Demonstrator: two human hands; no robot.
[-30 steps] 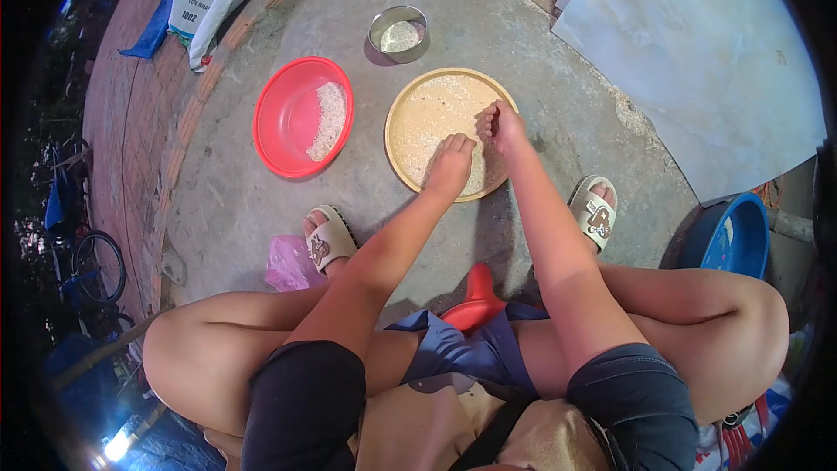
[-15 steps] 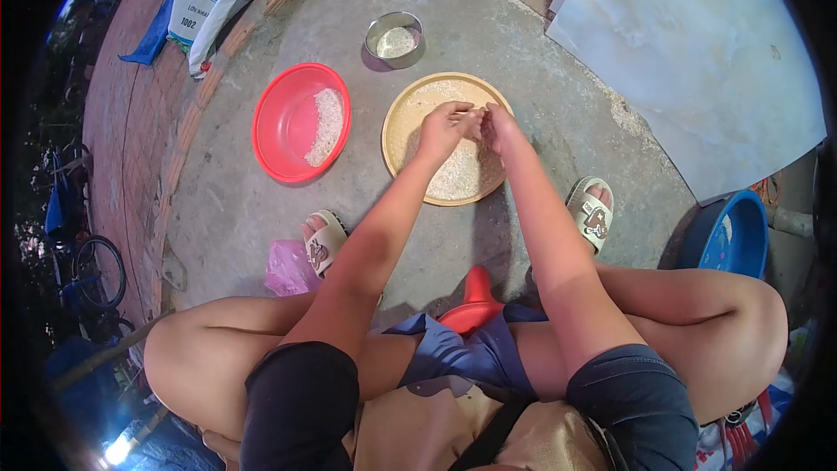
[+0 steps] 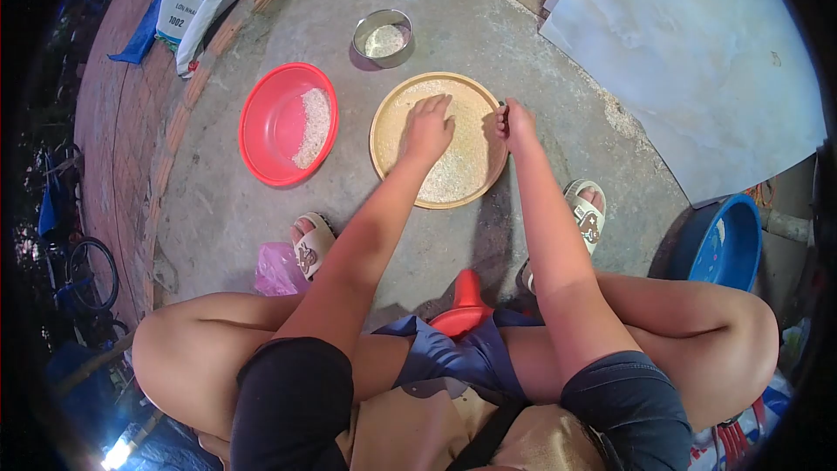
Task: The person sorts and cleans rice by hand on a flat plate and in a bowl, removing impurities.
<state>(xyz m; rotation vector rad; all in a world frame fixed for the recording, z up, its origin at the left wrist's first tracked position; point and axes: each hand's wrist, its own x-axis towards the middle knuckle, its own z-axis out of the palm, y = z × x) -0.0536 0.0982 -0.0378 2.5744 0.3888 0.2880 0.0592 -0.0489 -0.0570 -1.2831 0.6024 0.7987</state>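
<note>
A round, shallow yellow tray point(image 3: 384, 176) lies on the floor with pale grains, rice by their look, spread over its bottom. Over the left part of these grains is my left hand point(image 3: 427, 128), palm down with its fingers stretched out. My right hand point(image 3: 518, 126) is at the tray's right rim, its fingers curled in; what they hold, if anything, is hidden. To the left stands a red plastic basin point(image 3: 272, 126) with a heap of white grains along its right side. Behind the tray sits a round metal sieve-like container point(image 3: 403, 54) with pale grains inside.
A pink plastic bag point(image 3: 281, 269) lies beside my left foot. On the right are a blue tub point(image 3: 743, 240) and a large marbled panel point(image 3: 689, 61). Printed sacks point(image 3: 187, 13) lie at the upper left. A red plastic stool point(image 3: 466, 296) shows between my legs.
My hands were together above the tray and have parted. The left has moved left and flattened over the grains; the right has moved right to the rim with its fingers curled.
</note>
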